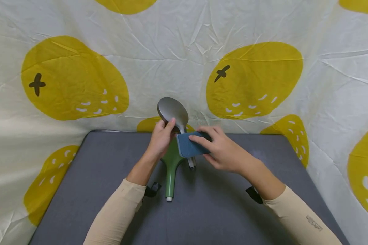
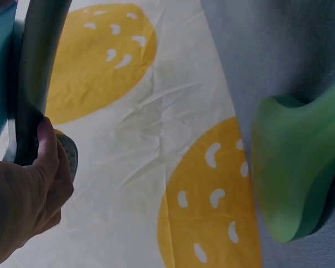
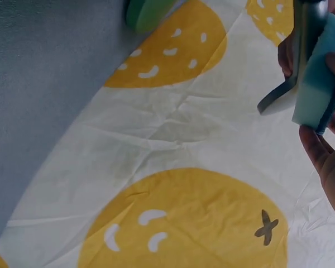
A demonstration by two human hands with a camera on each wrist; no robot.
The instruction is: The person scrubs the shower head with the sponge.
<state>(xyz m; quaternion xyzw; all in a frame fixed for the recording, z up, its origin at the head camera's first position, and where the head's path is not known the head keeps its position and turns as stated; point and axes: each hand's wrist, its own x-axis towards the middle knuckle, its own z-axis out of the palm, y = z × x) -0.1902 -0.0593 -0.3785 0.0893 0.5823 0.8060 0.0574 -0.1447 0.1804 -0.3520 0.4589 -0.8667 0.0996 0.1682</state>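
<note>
My left hand [image 1: 161, 139] grips a grey shower head [image 1: 173, 110] at the lower edge of its round head, thumb on the smooth back. A sliver of its dotted spray face [image 2: 71, 153] shows past the fingers in the left wrist view. In my right hand [image 1: 225, 149] is a blue sponge [image 1: 191, 144] with a darker scouring side, pinched between thumb and fingers. The sponge lies across the shower head's handle in the head view and covers part of it; the metal handle end [image 1: 191, 162] sticks out below.
Beneath the hands, a green wide-headed object [image 1: 171, 170] with a white-tipped handle lies on the grey table [image 1: 110, 163]. A white cloth [image 1: 171, 68] with yellow fruit shapes hangs behind and beside the table. A black strap [image 1: 153, 189] shows at the left wrist.
</note>
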